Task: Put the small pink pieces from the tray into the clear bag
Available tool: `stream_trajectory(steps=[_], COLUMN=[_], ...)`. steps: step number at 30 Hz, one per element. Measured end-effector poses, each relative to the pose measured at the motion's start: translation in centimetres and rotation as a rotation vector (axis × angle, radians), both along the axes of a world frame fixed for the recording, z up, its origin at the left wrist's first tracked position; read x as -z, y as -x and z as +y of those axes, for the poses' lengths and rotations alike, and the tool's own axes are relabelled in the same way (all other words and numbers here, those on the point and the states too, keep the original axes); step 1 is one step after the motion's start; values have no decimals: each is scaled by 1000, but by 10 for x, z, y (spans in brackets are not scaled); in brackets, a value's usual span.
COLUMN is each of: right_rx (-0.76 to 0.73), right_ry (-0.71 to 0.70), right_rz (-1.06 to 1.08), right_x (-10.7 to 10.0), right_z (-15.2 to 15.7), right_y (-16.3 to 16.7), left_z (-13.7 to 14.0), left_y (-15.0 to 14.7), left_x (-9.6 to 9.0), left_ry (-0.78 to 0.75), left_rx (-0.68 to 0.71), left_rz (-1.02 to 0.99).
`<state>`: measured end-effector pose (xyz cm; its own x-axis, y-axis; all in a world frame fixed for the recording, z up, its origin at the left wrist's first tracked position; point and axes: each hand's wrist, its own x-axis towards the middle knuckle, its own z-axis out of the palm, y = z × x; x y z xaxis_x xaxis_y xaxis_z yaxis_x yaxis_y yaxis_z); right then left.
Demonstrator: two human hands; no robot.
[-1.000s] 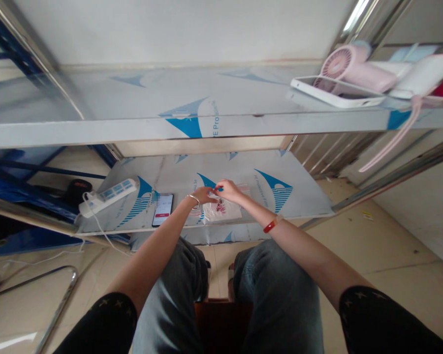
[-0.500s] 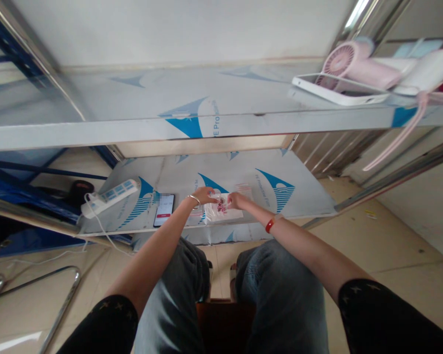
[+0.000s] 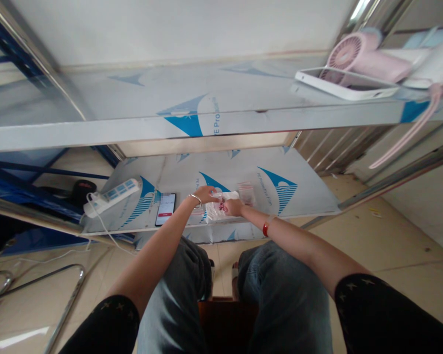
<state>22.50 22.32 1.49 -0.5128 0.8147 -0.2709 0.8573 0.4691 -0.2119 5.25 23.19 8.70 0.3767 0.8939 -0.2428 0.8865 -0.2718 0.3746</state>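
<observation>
The right hand (image 3: 234,207) has shifted nearer, closest to the red pieces (image 3: 222,205); I see them over the clear bag (image 3: 214,215), near-right of the left hand (image 3: 205,194); hands apart; grips and long axis I can't tell.

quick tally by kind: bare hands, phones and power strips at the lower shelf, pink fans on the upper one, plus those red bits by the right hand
Hands: 2 (left hand, right hand)
Phone: 1
Power strip: 1
Pink fan: 1
Red bits: too small to count
Total: 5, red bits left out
</observation>
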Motion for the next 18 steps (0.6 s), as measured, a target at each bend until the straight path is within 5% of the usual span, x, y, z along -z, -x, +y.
stream_trajectory(steps=[12, 18], right_rx=[42, 72], right_ry=[22, 37], right_rz=[123, 131], right_x=[-2, -19], right_z=[-4, 12], right_y=[1, -2], left_z=[-3, -1], left_y=[-2, 0], left_x=[-3, 2], left_ry=[29, 6], left_rx=[4, 31], left_rz=[17, -18])
